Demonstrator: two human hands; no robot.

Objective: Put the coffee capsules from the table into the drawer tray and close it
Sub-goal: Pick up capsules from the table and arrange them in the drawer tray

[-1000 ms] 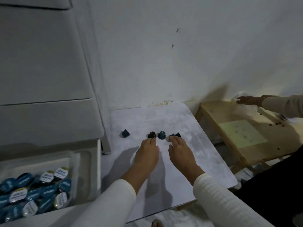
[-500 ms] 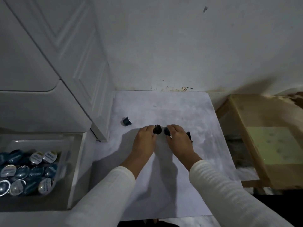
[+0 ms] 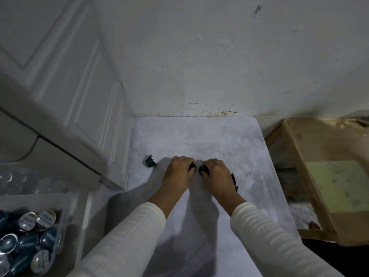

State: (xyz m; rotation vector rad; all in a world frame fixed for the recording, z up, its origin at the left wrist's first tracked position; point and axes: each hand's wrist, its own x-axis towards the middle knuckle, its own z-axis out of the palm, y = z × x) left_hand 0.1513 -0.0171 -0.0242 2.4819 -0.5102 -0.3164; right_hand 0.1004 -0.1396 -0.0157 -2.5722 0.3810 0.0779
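Our left hand [image 3: 178, 171] and right hand [image 3: 216, 172] each have a grip curled round a capsule mid-table [image 3: 199, 136]. We should lift both cleanly, carrying them toward eight o'clock, into the drawer tray [image 3: 65, 198].

Matt, mottled grey table [image 3: 199, 136]; glossy foil-lidded capsules [image 3: 30, 236]; rough bare-wood stand [image 3: 319, 144]; ribbed knit sleeves [image 3: 269, 232].

Bare table [image 3: 199, 136] beyond; cabinet door [image 3: 69, 92] close left; wall [image 3: 199, 56] behind
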